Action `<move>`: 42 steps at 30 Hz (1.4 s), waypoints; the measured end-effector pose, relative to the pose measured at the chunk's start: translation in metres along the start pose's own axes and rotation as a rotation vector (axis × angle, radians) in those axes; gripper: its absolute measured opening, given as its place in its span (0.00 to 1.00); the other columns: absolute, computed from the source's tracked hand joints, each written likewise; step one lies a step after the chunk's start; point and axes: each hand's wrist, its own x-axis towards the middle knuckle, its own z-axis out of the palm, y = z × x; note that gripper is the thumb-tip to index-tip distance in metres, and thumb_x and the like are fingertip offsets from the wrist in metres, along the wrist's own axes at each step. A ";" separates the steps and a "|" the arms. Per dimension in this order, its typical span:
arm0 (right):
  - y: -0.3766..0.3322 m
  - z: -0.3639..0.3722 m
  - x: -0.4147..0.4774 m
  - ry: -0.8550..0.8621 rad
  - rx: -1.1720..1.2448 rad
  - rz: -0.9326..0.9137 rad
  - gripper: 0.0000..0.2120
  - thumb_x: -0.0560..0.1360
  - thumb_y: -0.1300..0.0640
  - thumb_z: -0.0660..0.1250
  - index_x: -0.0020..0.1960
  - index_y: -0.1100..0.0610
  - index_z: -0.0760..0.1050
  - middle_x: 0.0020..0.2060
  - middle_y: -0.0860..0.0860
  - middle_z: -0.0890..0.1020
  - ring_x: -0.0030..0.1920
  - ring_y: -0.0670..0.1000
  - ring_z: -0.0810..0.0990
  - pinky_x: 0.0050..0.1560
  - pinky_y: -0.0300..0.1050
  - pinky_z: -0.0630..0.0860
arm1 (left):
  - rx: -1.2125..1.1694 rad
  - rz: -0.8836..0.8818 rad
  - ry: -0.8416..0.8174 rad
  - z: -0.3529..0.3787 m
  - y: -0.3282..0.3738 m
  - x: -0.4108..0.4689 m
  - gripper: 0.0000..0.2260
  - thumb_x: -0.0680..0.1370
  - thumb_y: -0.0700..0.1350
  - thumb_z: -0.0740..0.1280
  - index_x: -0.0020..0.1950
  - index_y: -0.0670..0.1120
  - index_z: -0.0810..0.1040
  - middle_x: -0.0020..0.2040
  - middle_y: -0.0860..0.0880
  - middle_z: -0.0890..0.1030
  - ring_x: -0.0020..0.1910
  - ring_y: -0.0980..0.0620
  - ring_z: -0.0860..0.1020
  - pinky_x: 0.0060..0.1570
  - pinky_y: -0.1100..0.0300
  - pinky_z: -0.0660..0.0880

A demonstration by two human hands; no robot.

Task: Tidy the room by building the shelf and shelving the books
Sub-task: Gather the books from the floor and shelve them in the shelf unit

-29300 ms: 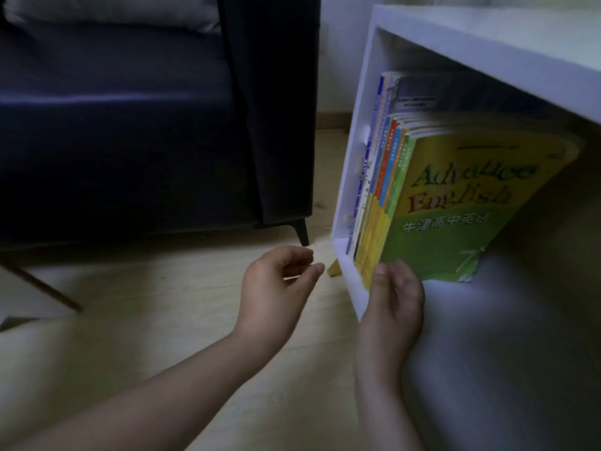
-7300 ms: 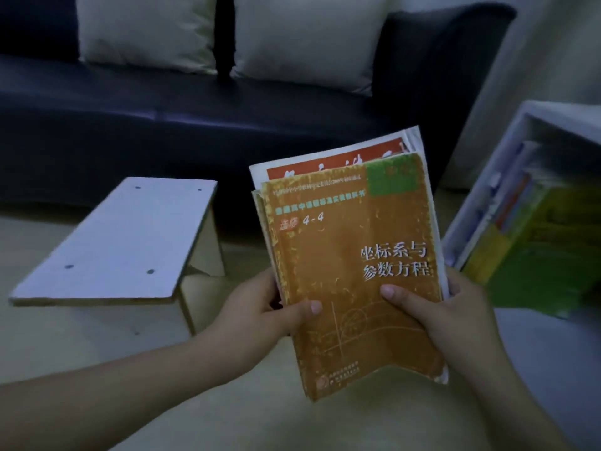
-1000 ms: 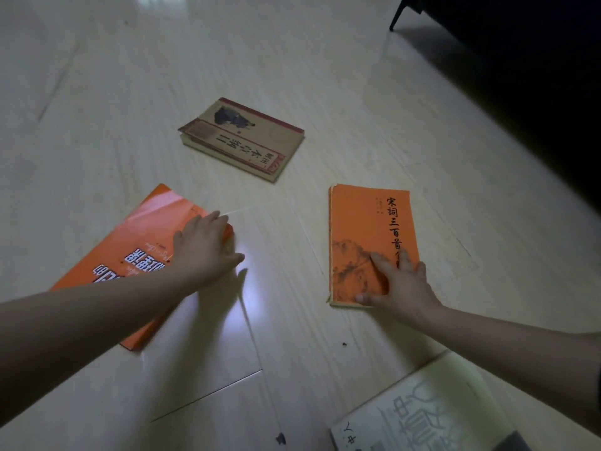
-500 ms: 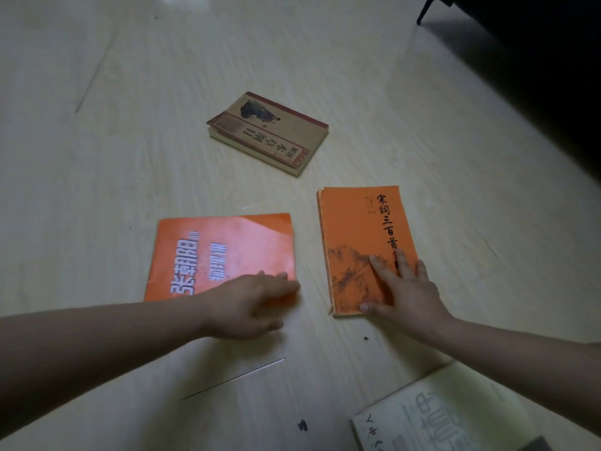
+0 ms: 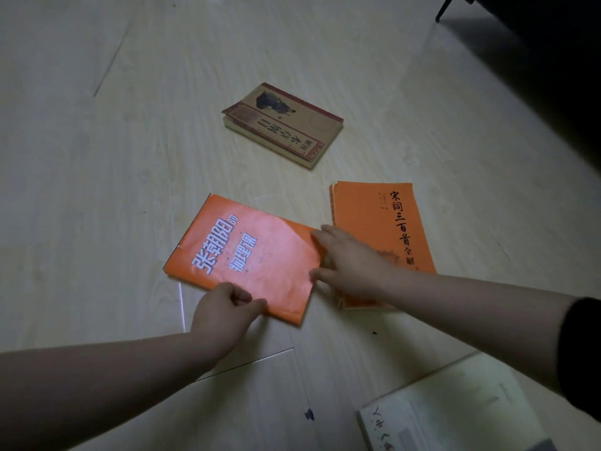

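Note:
Several books lie flat on the pale wooden floor. A red-orange paperback with white characters (image 5: 247, 252) is in the middle. My left hand (image 5: 226, 312) pinches its near edge, thumb on the cover. My right hand (image 5: 353, 262) reaches across an orange book with black characters (image 5: 380, 213) and touches the right edge of the red-orange paperback with straight fingers. A thick brown book (image 5: 283, 125) lies farther away, untouched. A white book (image 5: 455, 408) shows at the bottom right corner, partly under my right forearm. The shelf is out of view.
A dark sofa (image 5: 546, 70) fills the top right, with one thin leg (image 5: 443, 9) on the floor. Bare floor boards (image 5: 97, 157) stretch to the left and beyond the books.
The red-orange paperback has slid right and turned, and now lies against the orange book. My left hand moved to its near edge. My right hand left the orange cover for the paperback's right edge.

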 end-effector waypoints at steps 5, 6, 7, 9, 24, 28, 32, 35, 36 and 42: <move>-0.020 0.003 0.035 -0.043 -0.073 0.009 0.38 0.73 0.44 0.69 0.75 0.57 0.56 0.69 0.60 0.66 0.69 0.60 0.66 0.65 0.51 0.67 | -0.273 -0.308 -0.079 -0.005 -0.003 0.004 0.15 0.69 0.48 0.75 0.39 0.37 0.80 0.38 0.38 0.83 0.41 0.39 0.82 0.50 0.44 0.80; -0.020 0.003 0.037 -0.054 -0.080 0.022 0.37 0.72 0.43 0.69 0.73 0.57 0.58 0.66 0.59 0.69 0.65 0.60 0.70 0.61 0.51 0.70 | -0.331 -0.342 -0.091 -0.006 -0.003 0.005 0.15 0.68 0.49 0.76 0.38 0.37 0.80 0.36 0.39 0.83 0.39 0.40 0.82 0.51 0.46 0.80; -0.019 0.004 0.038 -0.055 -0.087 0.036 0.37 0.71 0.42 0.70 0.72 0.57 0.59 0.63 0.59 0.71 0.63 0.60 0.72 0.57 0.50 0.71 | -0.390 -0.364 -0.101 -0.005 -0.003 0.006 0.15 0.66 0.49 0.75 0.37 0.37 0.79 0.33 0.40 0.82 0.35 0.41 0.81 0.51 0.49 0.80; -0.017 0.006 0.036 -0.055 -0.099 0.073 0.36 0.69 0.39 0.71 0.68 0.56 0.63 0.60 0.59 0.72 0.59 0.60 0.73 0.51 0.48 0.71 | -0.495 -0.413 -0.109 -0.005 -0.002 0.007 0.15 0.67 0.49 0.75 0.39 0.39 0.76 0.29 0.42 0.76 0.29 0.45 0.74 0.45 0.52 0.76; 0.009 -0.004 -0.018 -0.065 0.630 0.172 0.18 0.69 0.46 0.74 0.56 0.50 0.77 0.49 0.45 0.82 0.48 0.46 0.81 0.49 0.40 0.77 | -0.665 -0.342 -0.237 -0.001 0.010 0.011 0.13 0.76 0.47 0.70 0.53 0.39 0.75 0.51 0.41 0.82 0.49 0.40 0.82 0.52 0.47 0.77; 0.031 -0.007 -0.044 0.055 0.741 0.185 0.13 0.69 0.48 0.75 0.51 0.47 0.78 0.44 0.43 0.84 0.43 0.40 0.83 0.44 0.36 0.77 | -0.609 -0.189 -0.204 0.007 0.033 0.009 0.21 0.67 0.50 0.77 0.49 0.38 0.75 0.47 0.38 0.84 0.46 0.39 0.83 0.51 0.44 0.80; 0.057 -0.005 -0.068 0.174 0.825 0.281 0.16 0.68 0.48 0.75 0.53 0.51 0.79 0.47 0.48 0.85 0.46 0.47 0.84 0.51 0.46 0.80 | -0.580 -0.109 -0.302 0.022 0.061 0.011 0.09 0.73 0.42 0.73 0.44 0.39 0.75 0.45 0.38 0.83 0.42 0.41 0.83 0.45 0.53 0.80; 0.076 0.000 -0.080 0.223 0.837 0.354 0.15 0.68 0.45 0.74 0.51 0.49 0.78 0.48 0.47 0.84 0.47 0.49 0.83 0.53 0.49 0.80 | -0.519 -0.058 -0.355 0.036 0.079 0.011 0.04 0.76 0.37 0.68 0.50 0.37 0.77 0.45 0.40 0.82 0.38 0.48 0.82 0.43 0.56 0.80; 0.082 0.000 -0.084 0.240 0.837 0.376 0.15 0.68 0.45 0.74 0.51 0.49 0.78 0.48 0.47 0.84 0.48 0.48 0.83 0.54 0.48 0.79 | -0.506 -0.047 -0.367 0.042 0.084 0.011 0.04 0.77 0.35 0.67 0.51 0.38 0.78 0.45 0.41 0.82 0.37 0.49 0.81 0.43 0.56 0.80; 0.105 0.008 -0.092 0.261 0.751 0.457 0.10 0.70 0.46 0.73 0.47 0.50 0.78 0.44 0.48 0.83 0.42 0.45 0.81 0.41 0.37 0.76 | -0.406 -0.043 -0.461 0.067 0.099 0.010 0.06 0.76 0.36 0.68 0.52 0.39 0.76 0.44 0.42 0.80 0.40 0.47 0.81 0.48 0.52 0.79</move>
